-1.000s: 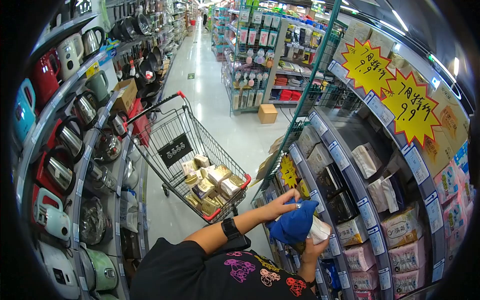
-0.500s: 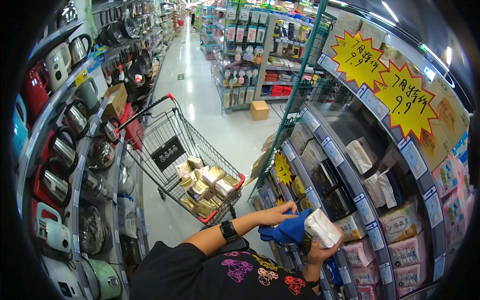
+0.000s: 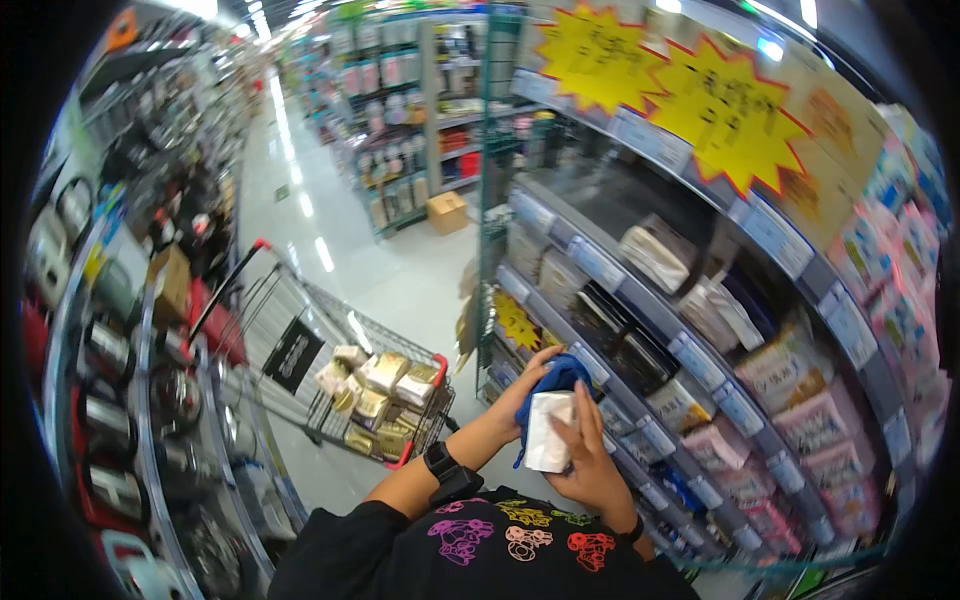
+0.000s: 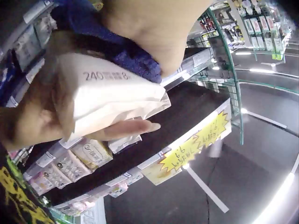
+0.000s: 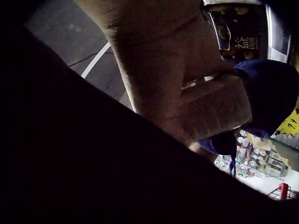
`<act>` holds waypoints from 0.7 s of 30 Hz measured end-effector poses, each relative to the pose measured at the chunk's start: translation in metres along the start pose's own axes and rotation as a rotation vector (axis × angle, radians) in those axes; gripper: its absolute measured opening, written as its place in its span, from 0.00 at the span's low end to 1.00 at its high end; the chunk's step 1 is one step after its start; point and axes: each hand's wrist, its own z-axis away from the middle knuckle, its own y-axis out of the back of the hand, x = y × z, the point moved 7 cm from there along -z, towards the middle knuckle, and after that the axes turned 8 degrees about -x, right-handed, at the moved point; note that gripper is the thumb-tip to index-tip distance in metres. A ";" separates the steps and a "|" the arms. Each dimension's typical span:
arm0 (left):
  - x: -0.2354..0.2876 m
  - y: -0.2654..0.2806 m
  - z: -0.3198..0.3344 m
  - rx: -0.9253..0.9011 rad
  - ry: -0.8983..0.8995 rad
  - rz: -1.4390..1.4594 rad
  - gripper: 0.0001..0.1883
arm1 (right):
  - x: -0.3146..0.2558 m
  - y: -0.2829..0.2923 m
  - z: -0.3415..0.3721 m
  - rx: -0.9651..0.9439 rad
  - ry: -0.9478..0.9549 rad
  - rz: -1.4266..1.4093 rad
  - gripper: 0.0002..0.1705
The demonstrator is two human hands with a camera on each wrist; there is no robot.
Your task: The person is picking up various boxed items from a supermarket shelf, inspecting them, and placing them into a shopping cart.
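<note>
Both hands are in front of the chest in the head view. My left hand grips a blue cloth bag, from which a thin cord hangs. A white tissue pack stands upright against the cloth, its upper end at the bag's edge. My right hand holds this pack from the right, fingers across its face. In the left wrist view, the pack has "240" printed on its end, and bunched blue cloth lies along it. The right wrist view is dark; the pack runs up to the bag.
A shopping cart with several gold-and-white packs stands to the left. Shelves of tissue packs rise close on the right, below yellow price signs. Kettles and pans line the left shelves. A cardboard box sits on the floor ahead.
The view has swung right. The hands have come closer together, and the pack has turned from slanting at the right to upright beside the bag. The right fingers now lie across the pack.
</note>
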 end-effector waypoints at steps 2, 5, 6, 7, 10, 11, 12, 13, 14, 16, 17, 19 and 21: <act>0.000 -0.014 -0.001 0.001 0.066 0.004 0.24 | 0.001 0.003 0.001 0.028 -0.011 0.050 0.44; -0.011 -0.008 -0.010 0.050 0.126 -0.078 0.21 | 0.006 0.017 0.006 0.115 -0.048 0.128 0.44; -0.016 -0.003 -0.011 0.075 0.141 -0.108 0.20 | 0.006 0.020 0.008 0.140 -0.058 0.149 0.44; -0.017 0.001 -0.011 0.115 0.125 -0.101 0.19 | 0.006 0.025 0.011 0.225 -0.056 0.160 0.44; -0.012 0.014 -0.014 0.208 0.014 -0.117 0.17 | 0.010 0.043 0.017 0.420 -0.039 0.221 0.44; -0.006 0.014 -0.015 0.195 -0.048 -0.106 0.18 | 0.014 0.045 0.018 0.440 -0.092 0.200 0.44; 0.001 0.010 -0.017 0.161 -0.073 -0.112 0.18 | 0.017 0.046 0.017 0.462 -0.142 0.178 0.44; 0.009 0.004 -0.020 0.124 -0.099 -0.119 0.19 | 0.021 0.046 0.016 0.487 -0.190 0.157 0.45; 0.015 -0.012 -0.021 0.042 -0.110 -0.084 0.19 | 0.027 0.041 0.015 0.488 -0.195 0.169 0.46; 0.019 -0.026 -0.025 -0.006 -0.036 -0.176 0.19 | 0.042 0.020 0.019 0.504 -0.218 0.158 0.46; 0.018 -0.029 -0.028 -0.033 -0.005 -0.218 0.20 | 0.048 0.013 0.020 0.508 -0.227 0.158 0.46; 0.000 -0.024 -0.034 -0.066 0.081 -0.212 0.18 | 0.045 0.014 0.022 0.517 -0.201 0.187 0.48; -0.026 -0.011 -0.039 -0.074 0.177 -0.110 0.19 | 0.039 0.022 0.024 0.553 -0.169 0.219 0.48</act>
